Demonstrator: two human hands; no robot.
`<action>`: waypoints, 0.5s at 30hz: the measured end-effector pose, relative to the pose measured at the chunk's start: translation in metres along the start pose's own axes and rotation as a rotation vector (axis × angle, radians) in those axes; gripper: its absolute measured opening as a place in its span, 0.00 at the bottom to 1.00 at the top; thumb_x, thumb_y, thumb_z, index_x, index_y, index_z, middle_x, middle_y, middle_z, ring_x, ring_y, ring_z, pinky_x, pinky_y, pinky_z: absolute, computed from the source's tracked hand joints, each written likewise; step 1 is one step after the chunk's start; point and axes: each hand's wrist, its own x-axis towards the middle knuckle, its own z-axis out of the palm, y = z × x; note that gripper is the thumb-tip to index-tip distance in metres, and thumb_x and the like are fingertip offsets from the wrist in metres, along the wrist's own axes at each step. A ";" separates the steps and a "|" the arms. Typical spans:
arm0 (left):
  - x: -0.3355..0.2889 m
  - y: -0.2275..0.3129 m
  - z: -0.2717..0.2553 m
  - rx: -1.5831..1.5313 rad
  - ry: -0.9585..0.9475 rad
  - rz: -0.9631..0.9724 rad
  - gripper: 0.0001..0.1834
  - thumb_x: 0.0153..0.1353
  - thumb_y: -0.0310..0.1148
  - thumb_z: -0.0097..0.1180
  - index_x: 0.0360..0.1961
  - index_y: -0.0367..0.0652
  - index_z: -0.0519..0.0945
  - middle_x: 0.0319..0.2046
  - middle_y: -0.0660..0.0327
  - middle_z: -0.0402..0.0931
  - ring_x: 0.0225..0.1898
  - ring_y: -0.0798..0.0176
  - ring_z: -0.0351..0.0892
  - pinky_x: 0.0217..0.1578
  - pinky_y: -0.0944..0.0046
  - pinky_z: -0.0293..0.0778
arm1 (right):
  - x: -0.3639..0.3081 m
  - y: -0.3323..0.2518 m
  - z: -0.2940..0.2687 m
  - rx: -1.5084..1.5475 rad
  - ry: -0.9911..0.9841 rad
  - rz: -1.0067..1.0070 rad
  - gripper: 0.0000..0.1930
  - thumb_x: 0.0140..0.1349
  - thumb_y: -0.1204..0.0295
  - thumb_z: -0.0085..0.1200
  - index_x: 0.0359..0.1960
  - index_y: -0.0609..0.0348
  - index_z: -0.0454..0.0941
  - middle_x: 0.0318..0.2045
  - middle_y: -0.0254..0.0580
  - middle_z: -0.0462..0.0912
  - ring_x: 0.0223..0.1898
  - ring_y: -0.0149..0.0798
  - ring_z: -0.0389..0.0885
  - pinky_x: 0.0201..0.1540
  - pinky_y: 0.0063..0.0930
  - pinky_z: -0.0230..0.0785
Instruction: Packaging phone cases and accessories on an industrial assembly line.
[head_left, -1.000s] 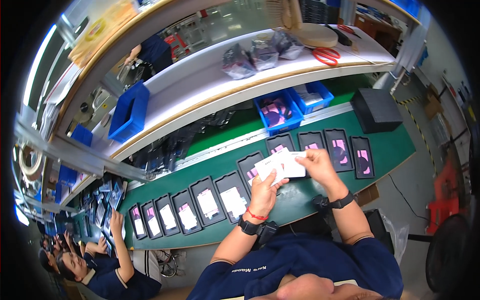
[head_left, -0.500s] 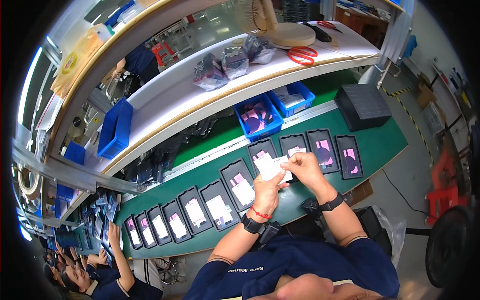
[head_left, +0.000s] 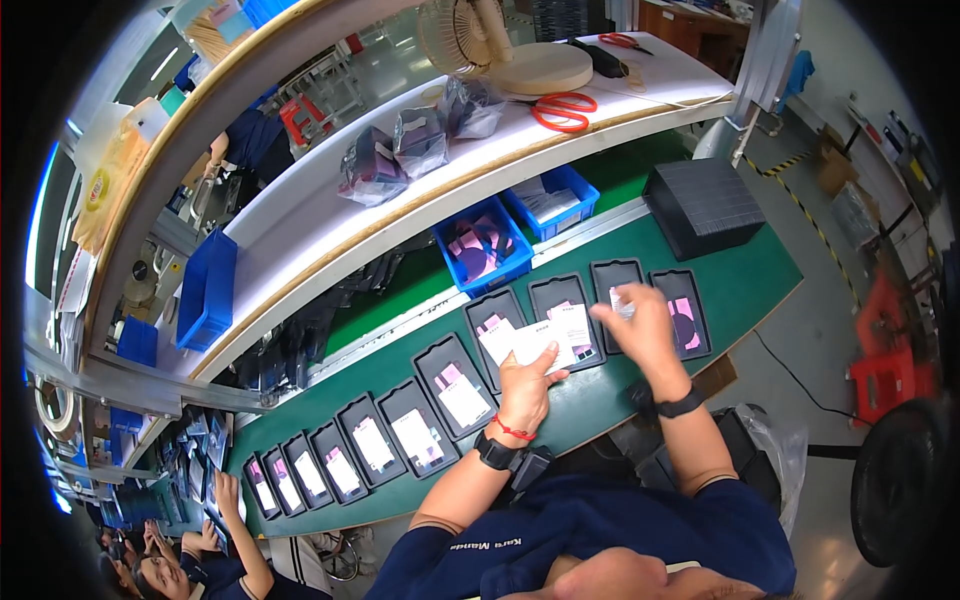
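Observation:
My left hand [head_left: 527, 390] is closed on a stack of white cards [head_left: 535, 345], thumb on top, above the row of black trays. To its right, my right hand [head_left: 645, 325] hovers over a black tray [head_left: 603, 275], thumb and fingers apart. A pale patch shows between those fingers; I cannot make out whether it lies in the tray. Beside the right thumb, a white printed card [head_left: 570, 322] rests in the neighbouring tray. The far-right tray [head_left: 702, 345] holds pink pieces and a dark round one. Further left, white cards [head_left: 462, 402] lie over pink pieces in several trays.
Blue bins [head_left: 527, 262] with pink and dark pieces stand behind the trays. A dark stack of trays [head_left: 705, 210] sits at the right on the green table [head_left: 760, 285]. Wrapped bundles [head_left: 420, 140], red-handled scissors [head_left: 563, 112] and a fan [head_left: 540, 70] occupy the shelf. Another person works at lower left.
My right hand has parted from the cards at my left hand and moved right, its fingers spreading. A white card now shows in the tray it was over. The view has shifted slightly.

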 end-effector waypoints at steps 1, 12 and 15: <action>0.000 -0.001 0.006 0.025 -0.030 0.007 0.12 0.58 0.26 0.56 0.44 0.40 0.75 0.36 0.60 0.78 0.36 0.65 0.79 0.28 0.67 0.76 | -0.008 -0.006 0.007 0.377 -0.189 0.213 0.08 0.50 0.73 0.62 0.28 0.65 0.77 0.23 0.40 0.79 0.26 0.35 0.76 0.30 0.26 0.67; 0.039 0.043 0.017 0.346 -0.199 0.149 0.16 0.61 0.29 0.51 0.49 0.35 0.70 0.42 0.58 0.76 0.39 0.64 0.76 0.38 0.66 0.74 | -0.016 0.095 -0.055 0.676 0.046 0.430 0.04 0.60 0.78 0.48 0.31 0.66 0.75 0.23 0.27 0.75 0.23 0.20 0.67 0.26 0.16 0.60; 0.096 0.075 0.039 0.584 -0.139 0.431 0.18 0.57 0.25 0.54 0.49 0.35 0.71 0.41 0.57 0.76 0.41 0.65 0.75 0.41 0.66 0.72 | -0.014 0.131 -0.074 0.607 0.192 0.522 0.03 0.57 0.78 0.50 0.28 0.65 0.74 0.20 0.32 0.74 0.22 0.23 0.67 0.24 0.20 0.60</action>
